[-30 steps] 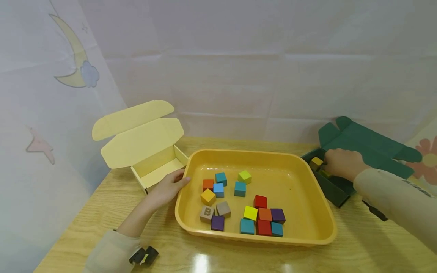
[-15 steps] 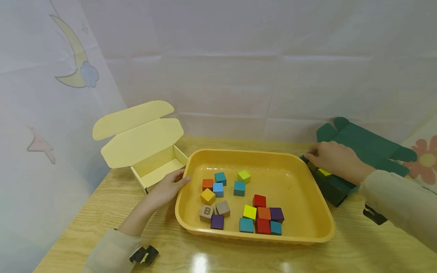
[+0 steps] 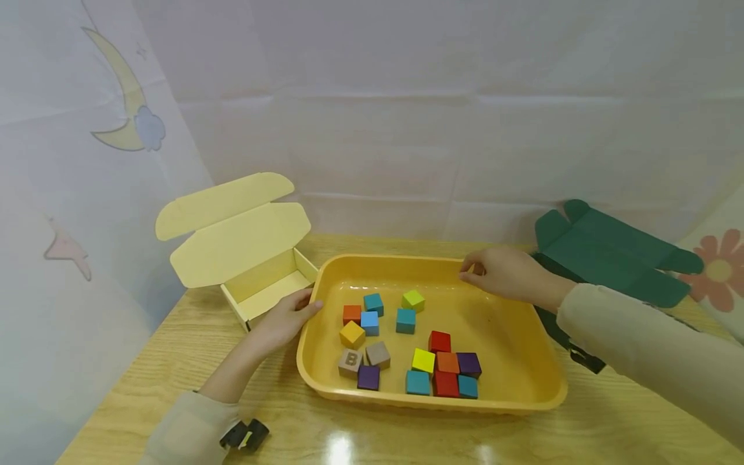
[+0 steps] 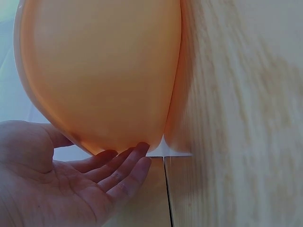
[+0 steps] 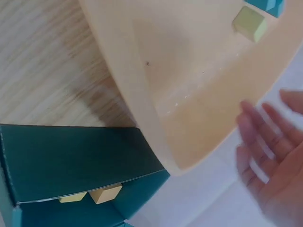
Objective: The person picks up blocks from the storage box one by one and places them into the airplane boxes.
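Observation:
My left hand holds the left side of the yellow plastic tray, thumb over its rim; in the left wrist view the fingers lie along the outer wall. Above the tray's far right rim is my right hand, fingers loosely bent, with nothing held; it looks blurred and spread in the right wrist view. Coloured cubes lie in the tray, among them a lime cube, a teal cube, a red cube and a plain wooden cube marked B.
An open dark green box stands right of the tray, with a yellow cube and an orange-yellow cube visible inside. At the left is an open pale yellow box. A white cloth with printed shapes hangs behind the wooden table.
My right hand has come out of the green box and moved left over the tray's far rim, leaving the yellow cubes behind. The left hand stays at the tray.

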{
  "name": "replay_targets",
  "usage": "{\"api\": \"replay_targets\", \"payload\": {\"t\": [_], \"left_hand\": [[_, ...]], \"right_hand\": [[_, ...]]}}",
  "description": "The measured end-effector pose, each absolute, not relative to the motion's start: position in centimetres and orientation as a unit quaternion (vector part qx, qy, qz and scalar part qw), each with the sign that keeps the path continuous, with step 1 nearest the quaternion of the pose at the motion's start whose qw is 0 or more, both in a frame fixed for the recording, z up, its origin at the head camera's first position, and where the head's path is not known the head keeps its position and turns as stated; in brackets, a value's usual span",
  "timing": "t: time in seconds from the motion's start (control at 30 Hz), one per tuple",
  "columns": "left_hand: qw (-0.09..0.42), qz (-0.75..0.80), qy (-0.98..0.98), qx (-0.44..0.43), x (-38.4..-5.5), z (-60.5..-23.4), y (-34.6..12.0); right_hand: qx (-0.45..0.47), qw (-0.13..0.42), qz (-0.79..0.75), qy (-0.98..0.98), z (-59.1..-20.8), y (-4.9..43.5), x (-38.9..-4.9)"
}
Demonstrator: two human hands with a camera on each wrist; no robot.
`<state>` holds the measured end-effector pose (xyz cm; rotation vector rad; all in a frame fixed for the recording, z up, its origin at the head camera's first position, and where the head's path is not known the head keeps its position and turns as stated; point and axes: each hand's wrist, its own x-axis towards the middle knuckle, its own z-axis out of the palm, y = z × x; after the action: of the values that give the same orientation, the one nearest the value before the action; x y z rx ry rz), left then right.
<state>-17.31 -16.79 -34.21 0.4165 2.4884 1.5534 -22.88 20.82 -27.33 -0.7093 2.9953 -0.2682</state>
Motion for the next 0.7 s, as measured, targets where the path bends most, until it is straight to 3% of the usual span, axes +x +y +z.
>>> {"api": "replay_targets", "payload": {"t": [0.2,0.7], "left_hand": [[0.088,0.523,0.836,0.140,-17.3,-34.2,-16.8],[0.084,0.525,0.835,0.144,-17.2,-34.0,-17.1]], "right_hand": [[-0.286,0.045,-0.084,0.953,-28.4,19.5,-24.1],[-0.326,0.130,-0.044,0.935,-30.2,16.6,-25.8]]}}
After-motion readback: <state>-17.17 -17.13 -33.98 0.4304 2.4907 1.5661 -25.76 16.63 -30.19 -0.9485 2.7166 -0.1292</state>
